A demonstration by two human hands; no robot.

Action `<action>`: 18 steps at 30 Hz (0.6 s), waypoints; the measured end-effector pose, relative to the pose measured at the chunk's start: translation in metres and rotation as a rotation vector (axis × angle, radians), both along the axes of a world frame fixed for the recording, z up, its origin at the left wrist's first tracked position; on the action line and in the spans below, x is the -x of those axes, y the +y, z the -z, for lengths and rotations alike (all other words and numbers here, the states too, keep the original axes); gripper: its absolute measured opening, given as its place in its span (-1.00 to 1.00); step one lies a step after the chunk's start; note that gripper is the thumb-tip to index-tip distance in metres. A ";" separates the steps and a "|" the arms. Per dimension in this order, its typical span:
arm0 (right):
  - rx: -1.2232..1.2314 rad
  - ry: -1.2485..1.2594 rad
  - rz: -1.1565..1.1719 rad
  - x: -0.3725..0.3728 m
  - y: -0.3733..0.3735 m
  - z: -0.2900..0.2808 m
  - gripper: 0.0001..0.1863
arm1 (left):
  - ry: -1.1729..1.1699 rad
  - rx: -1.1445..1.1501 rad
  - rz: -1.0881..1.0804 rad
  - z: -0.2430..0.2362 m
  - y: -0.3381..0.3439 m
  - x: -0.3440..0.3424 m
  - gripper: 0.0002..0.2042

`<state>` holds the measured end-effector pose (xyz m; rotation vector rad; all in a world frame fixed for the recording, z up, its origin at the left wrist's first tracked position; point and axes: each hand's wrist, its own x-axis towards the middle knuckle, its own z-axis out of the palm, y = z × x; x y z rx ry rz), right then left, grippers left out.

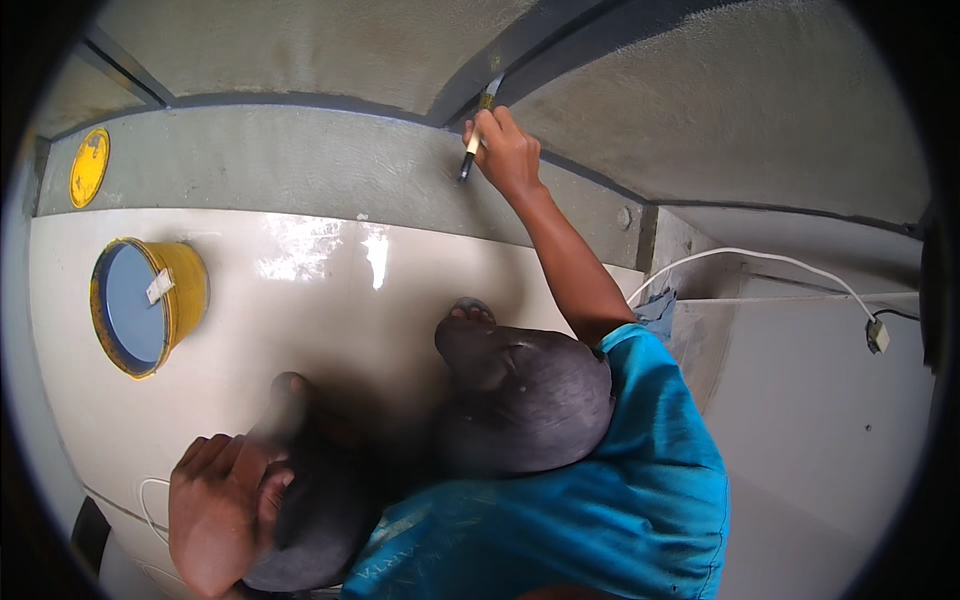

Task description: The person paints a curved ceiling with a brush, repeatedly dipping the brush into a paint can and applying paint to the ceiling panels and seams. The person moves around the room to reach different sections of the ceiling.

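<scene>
My right hand (505, 150) reaches up to the wall and grips a paintbrush (473, 143) with a pale, black-ended handle. Its bristle end meets the dark grey painted strip (460, 103) where an upright band joins the horizontal one. My left hand (225, 490) rests by my left knee, its fingers curled in, and I see nothing held in it. On the left stands a yellow bucket (185, 295) of grey-blue paint (135, 305), with a small whitish piece stuck at its rim. Its yellow lid (89, 168), smeared with grey, lies beyond the bucket near the wall.
Pale tiles (330, 320) with whitish smears lie under my bent legs. A grey cement band (270, 150) runs along the wall's foot. At right, a white cable (760, 253) ends in a small pale box (877, 335) near a ledge, with a grey-blue rag (657, 312) beside my arm.
</scene>
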<state>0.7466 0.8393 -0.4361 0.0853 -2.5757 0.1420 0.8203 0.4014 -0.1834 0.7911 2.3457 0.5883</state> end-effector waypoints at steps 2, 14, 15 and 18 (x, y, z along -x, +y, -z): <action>0.071 0.147 -0.035 -0.001 0.008 -0.038 -0.82 | 0.004 -0.043 0.031 -0.004 0.004 0.002 -0.83; 0.194 0.707 -0.080 0.017 0.028 -0.044 -0.81 | -0.101 0.053 0.031 0.000 0.005 0.014 -0.87; 0.248 0.616 -0.064 0.015 0.024 -0.017 -0.81 | -0.128 0.060 0.008 0.000 0.001 0.012 -0.87; 0.324 0.462 -0.012 0.013 0.020 0.059 -0.82 | -0.155 0.103 -0.079 -0.002 -0.003 0.007 -0.86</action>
